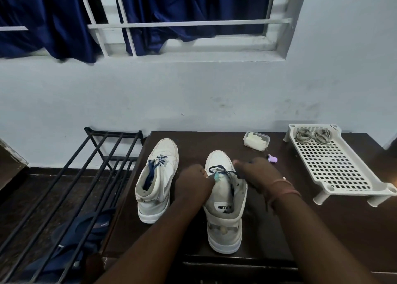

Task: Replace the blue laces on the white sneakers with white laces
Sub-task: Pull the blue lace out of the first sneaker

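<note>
Both hands work at the throat of the right-hand sneaker (223,200), a white high-top standing heel toward the person, its long axis running straight away from them. The left hand (194,184) sits against the shoe's left flank with fingers curled in at the tongue, pinching what looks like the blue lace (221,170) or the tongue edge – the fingertips are too blurred to say which. The right hand (255,174) is on the other flank, fingers curled over the lace where it crosses the lowest eyelets; it seems to grip the cord, though motion blur hides the pinch.

What the next pull likely turns on: the lace lies between the two hands, just ahead of the knuckles, crossing side to side, at right angles to the shoe's length. Each hand is about equally near its own end, so drawing outward should slide the cord free.

The second sneaker (155,176) stands just left of the left hand, its blue lace (154,165) loosened. The white laces (313,135) – flat, coiled, pale – lie well beyond the right hand, at the far end of a perforated plastic rack (341,172). The shoes look smooth-skinned with grey padded collars; the table (300,230) is dark and glossy.
</note>
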